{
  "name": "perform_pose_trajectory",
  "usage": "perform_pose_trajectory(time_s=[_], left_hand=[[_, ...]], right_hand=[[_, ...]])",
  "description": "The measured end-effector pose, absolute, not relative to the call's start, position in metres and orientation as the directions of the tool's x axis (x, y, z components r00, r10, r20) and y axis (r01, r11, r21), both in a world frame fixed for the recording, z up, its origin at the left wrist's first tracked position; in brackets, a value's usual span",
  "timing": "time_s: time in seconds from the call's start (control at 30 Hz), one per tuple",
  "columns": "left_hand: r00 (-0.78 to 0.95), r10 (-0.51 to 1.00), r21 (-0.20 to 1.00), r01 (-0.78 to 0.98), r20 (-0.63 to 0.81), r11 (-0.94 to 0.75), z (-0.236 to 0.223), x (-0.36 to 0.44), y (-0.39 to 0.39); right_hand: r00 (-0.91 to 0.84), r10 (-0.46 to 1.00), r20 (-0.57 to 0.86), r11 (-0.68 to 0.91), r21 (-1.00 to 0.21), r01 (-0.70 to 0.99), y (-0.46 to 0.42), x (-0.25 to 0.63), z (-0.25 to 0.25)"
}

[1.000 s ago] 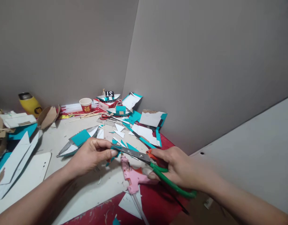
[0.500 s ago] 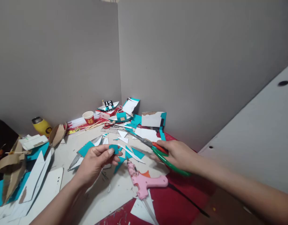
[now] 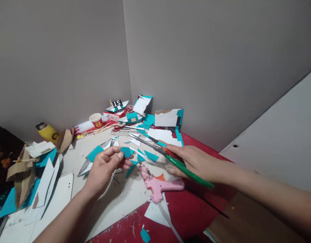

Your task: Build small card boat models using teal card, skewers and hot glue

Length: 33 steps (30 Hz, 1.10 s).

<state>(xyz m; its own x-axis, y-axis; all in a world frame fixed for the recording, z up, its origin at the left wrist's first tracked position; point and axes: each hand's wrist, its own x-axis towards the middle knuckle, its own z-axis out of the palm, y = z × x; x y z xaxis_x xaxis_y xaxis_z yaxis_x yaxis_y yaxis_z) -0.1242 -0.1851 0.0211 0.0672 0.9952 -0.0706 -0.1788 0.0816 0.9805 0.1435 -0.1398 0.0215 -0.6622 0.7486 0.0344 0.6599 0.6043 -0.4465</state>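
Note:
Between the thumb and fingers of my left hand (image 3: pixel 103 167) is a small teal card piece (image 3: pixel 125 152). My right hand (image 3: pixel 189 162) is closed around green-and-orange-handled scissors (image 3: pixel 179 164), whose blades are parted and point up and left, toward the scraps. Below and between both hands lies a pink glue gun (image 3: pixel 157 185), its nozzle pointing away from me. Teal and white card scraps (image 3: pixel 150 155) lie just past the nozzle. Partly behind my left hand is a teal-and-grey folded card boat (image 3: pixel 94 153).
At the back stand a paper cup (image 3: pixel 96 120), finished small boats (image 3: pixel 116 105) and bent card sheets (image 3: pixel 167 118). Thin sticks (image 3: pixel 101 130) lie near the cup. On the left are a yellow bottle (image 3: pixel 47 132), cardboard pieces (image 3: pixel 25 179) and a white phone-like slab (image 3: pixel 65 189).
The scissor blades have opened wider; before, they looked nearly together. My left hand still pinches the teal piece. The whole view has shifted slightly.

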Motion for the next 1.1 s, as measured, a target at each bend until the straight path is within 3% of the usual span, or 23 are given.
perform_pose_trajectory(time_s=[0.3,1.1], left_hand=[[0.022,1.000,0.990,-0.138,0.008,-0.005,0.0199,-0.1198,-0.1900],[0.005,0.999,0.998,0.021,0.054,-0.054,0.0195,-0.1212,-0.1902]], right_hand=[[-0.677,0.734,0.053,0.644,-0.374,0.668,-0.1428,0.1392,0.0191],[-0.697,0.715,0.046,0.663,-0.360,0.656,-0.1455,0.1376,0.0202]])
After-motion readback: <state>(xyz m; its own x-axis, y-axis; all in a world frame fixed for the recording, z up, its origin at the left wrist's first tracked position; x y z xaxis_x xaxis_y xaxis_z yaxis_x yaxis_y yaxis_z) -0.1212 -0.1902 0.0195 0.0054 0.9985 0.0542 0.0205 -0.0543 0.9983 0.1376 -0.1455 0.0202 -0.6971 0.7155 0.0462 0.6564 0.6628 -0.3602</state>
